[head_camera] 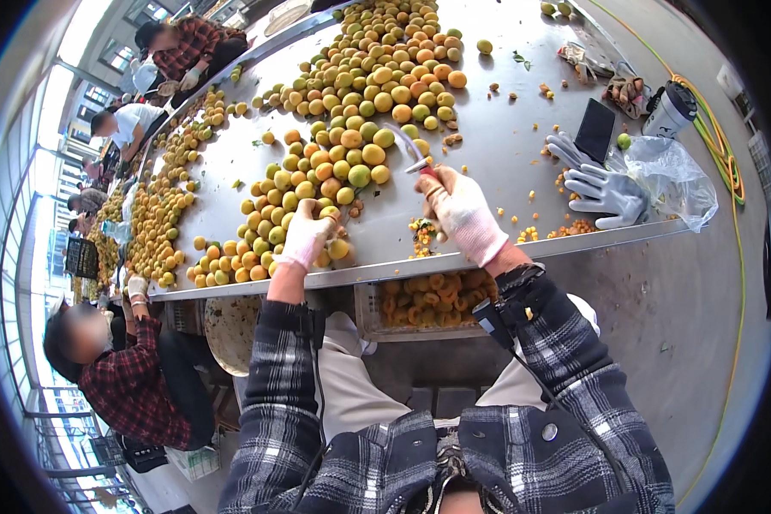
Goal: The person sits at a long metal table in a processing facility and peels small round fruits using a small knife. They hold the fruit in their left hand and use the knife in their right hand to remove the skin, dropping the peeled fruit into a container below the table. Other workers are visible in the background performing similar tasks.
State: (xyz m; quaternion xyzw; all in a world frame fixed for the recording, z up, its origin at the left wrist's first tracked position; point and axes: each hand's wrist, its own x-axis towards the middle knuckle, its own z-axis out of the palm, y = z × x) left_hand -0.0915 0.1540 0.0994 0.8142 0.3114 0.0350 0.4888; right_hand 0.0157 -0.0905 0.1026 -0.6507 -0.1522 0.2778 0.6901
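Note:
My left hand (310,236), in a pale knit glove with bare fingertips, has its fingers on a yellow-green apricot (329,212) at the near edge of the heap. My gloved right hand (457,209) grips the red handle of a small curved knife (410,146), its blade raised and pointing up and left beside the fruit. A long heap of apricots (334,154), yellow, green and orange, runs across the metal table (488,154). Small orange bits (422,236) lie on the metal just left of my right hand.
Grey gloves (607,193), a phone (595,130), a plastic bag (671,173) and a lidded cup (670,110) lie or stand at right. Under the table edge is a crate (366,308) of cut apricots. A person in red plaid (122,392) works at left; others sit farther off. A hose (739,257) crosses the floor.

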